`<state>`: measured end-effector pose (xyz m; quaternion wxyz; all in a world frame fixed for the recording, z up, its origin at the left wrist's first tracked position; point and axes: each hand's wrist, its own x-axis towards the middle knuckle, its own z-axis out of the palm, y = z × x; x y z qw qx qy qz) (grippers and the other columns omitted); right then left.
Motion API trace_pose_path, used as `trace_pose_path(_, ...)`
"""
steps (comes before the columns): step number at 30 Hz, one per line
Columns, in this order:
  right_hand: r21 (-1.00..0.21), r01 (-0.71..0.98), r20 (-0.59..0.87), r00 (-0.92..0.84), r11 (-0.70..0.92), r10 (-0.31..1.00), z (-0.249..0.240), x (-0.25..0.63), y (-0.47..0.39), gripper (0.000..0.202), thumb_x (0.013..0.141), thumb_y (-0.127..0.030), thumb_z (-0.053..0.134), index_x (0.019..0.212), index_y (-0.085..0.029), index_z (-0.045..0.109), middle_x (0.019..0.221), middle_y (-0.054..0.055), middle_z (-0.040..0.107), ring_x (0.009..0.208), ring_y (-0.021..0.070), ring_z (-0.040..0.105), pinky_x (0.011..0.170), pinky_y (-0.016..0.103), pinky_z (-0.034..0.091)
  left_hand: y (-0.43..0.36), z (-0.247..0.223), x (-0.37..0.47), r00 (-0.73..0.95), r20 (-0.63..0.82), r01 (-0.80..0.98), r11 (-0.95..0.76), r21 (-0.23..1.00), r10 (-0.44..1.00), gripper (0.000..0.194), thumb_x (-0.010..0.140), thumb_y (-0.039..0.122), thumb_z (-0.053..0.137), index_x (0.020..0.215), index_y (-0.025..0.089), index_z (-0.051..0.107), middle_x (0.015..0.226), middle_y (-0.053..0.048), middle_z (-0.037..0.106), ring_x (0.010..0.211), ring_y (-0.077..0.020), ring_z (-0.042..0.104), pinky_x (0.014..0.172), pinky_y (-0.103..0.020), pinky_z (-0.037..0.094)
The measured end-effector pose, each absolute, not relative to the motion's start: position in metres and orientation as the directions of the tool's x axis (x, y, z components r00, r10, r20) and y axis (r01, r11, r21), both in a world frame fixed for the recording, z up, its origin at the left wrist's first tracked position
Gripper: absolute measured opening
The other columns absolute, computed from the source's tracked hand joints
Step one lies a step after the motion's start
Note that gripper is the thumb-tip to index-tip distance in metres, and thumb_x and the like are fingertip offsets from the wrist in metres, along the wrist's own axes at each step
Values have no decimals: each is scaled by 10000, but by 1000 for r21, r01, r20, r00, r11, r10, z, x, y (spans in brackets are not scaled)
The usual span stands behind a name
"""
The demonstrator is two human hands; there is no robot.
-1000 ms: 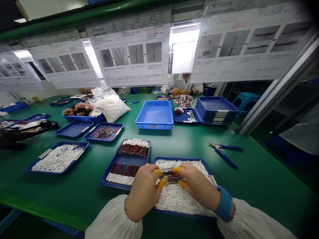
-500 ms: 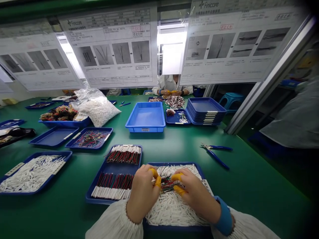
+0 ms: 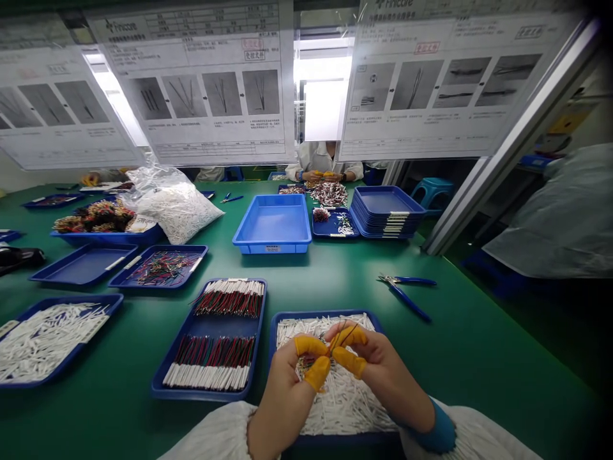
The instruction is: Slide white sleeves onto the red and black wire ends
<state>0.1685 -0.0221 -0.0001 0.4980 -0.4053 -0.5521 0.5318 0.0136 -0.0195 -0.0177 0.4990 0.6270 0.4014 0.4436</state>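
My left hand and my right hand, both with yellow finger cots, meet above a blue tray of loose white sleeves. Thin wires, dark with some red, are pinched between the thumb and forefinger of each hand. Below the fingers, more coloured wires lie on the white pieces, partly hidden by my left hand. Left of my hands, another blue tray holds two rows of wires with white sleeved ends.
Blue-handled cutters lie at the right. Farther back are a light-blue bin, stacked trays and a plastic bag of white pieces. A tray of white sleeves lies at the left. Across the table sits a co-worker.
My hands have risen from the wires in the tray and come together, now with thin wires between the fingertips. The view has shifted slightly to the right.
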Motion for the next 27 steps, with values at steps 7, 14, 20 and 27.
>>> trace_pose_path(7, -987, -157, -2, -218, -37, 976, 5, 170, -22, 158, 698, -311, 681, 804, -194, 676, 790, 39, 623, 745, 188, 590, 686, 323, 501, -20, -17, 15, 335, 201, 113, -251, 961, 921, 63, 747, 177, 602, 751, 147, 657, 815, -73, 671, 772, -206, 609, 743, -321, 469)
trace_pose_path(14, -973, 107, 184, -166, 203, 969, -8, 169, -23, 47, 713, -218, 651, 718, -182, 621, 774, 46, 597, 768, 212, 566, 732, 356, 472, -22, -9, 19, 317, 182, 280, -276, 919, 931, 59, 702, 140, 609, 644, 132, 616, 667, -54, 635, 646, -194, 575, 627, -300, 451)
trace_pose_path(20, -995, 2, 96, -169, 98, 981, -4, 172, -21, 40, 723, -200, 614, 725, -175, 645, 731, 41, 595, 708, 196, 545, 670, 331, 458, -24, -10, 17, 335, 144, 219, -226, 949, 931, 130, 755, 203, 553, 676, 129, 626, 684, -62, 607, 667, -191, 546, 645, -294, 431)
trace_pose_path(27, -994, -13, 112, 40, 112, 993, -3, 180, -23, 97, 738, -280, 618, 700, -191, 630, 771, 34, 586, 758, 200, 520, 712, 331, 415, -21, -11, 16, 364, 4, 86, -38, 996, 931, 181, 724, 243, 589, 570, 158, 543, 581, 0, 501, 583, -145, 456, 569, -245, 382)
